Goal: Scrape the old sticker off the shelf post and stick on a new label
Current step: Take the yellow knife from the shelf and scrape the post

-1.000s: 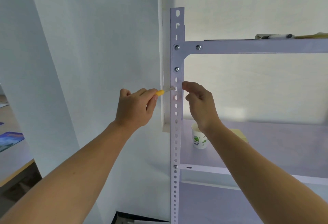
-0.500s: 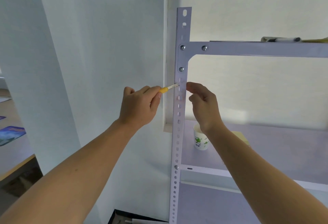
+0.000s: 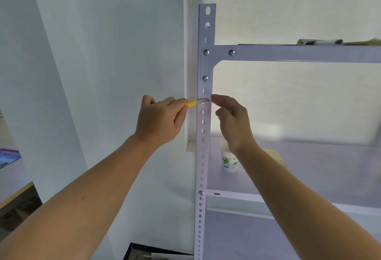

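A white perforated shelf post (image 3: 203,156) stands upright in the middle of the view. My left hand (image 3: 160,119) grips a small scraper (image 3: 195,102) with a yellow handle; its metal blade lies flat across the post's face. A faint pinkish sticker remnant (image 3: 206,111) shows on the post just below the blade. My right hand (image 3: 233,119) sits at the post's right edge, thumb and forefinger pinched together at blade height. Whether they hold a bit of sticker is too small to tell.
A paper cup (image 3: 227,159) with green print stands on the middle shelf (image 3: 309,177), beside a yellowish pad (image 3: 275,154). A marker (image 3: 321,42) and papers lie on the top shelf. A white wall is to the left, a desk edge (image 3: 16,193) at far left.
The blade tip has slid to the right across the post, toward my right fingers. The view has shifted slightly, so the post appears further right.
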